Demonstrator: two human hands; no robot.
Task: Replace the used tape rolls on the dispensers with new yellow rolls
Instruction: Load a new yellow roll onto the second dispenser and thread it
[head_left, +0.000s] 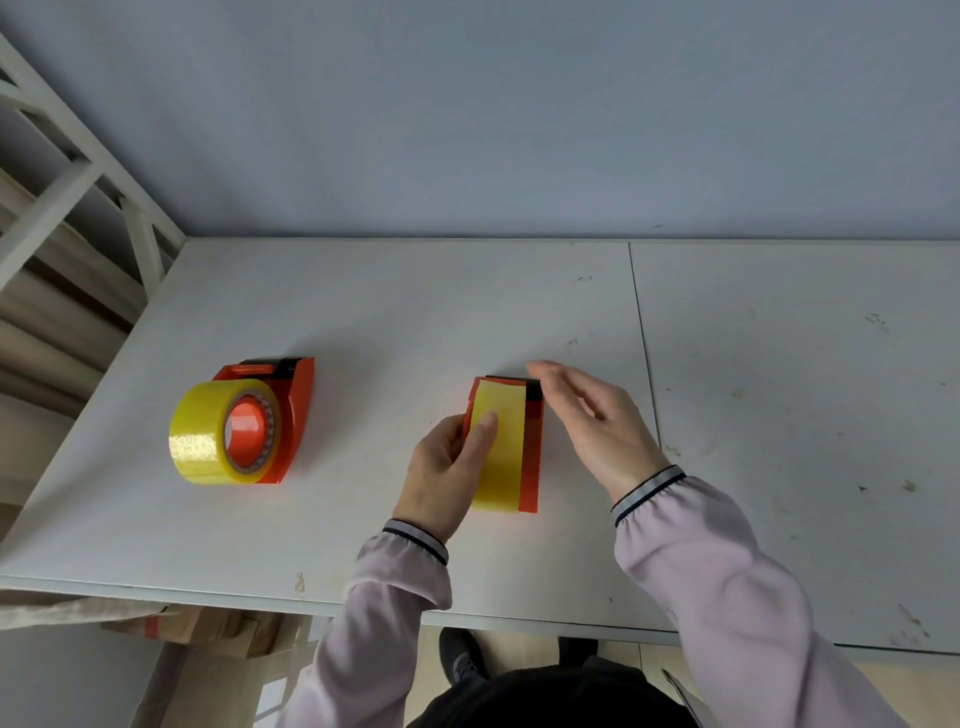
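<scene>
Two orange tape dispensers stand on the white table (389, 312). The left dispenser (298, 410) carries a full yellow roll (202, 441) and nobody touches it. The right dispenser (535, 447) also carries a yellow roll (501, 457), seen edge-on, with its tape drawn up to the black cutter at the far end. My left hand (447, 467) grips this roll from the left, thumb lying on the tape. My right hand (592, 415) hovers just right of the cutter with its fingers relaxed, holding nothing.
A seam (641, 353) divides the tabletop right of the hands. A white metal frame (78, 171) stands at the far left past the table edge. Cardboard boxes (218, 629) lie on the floor below the near edge.
</scene>
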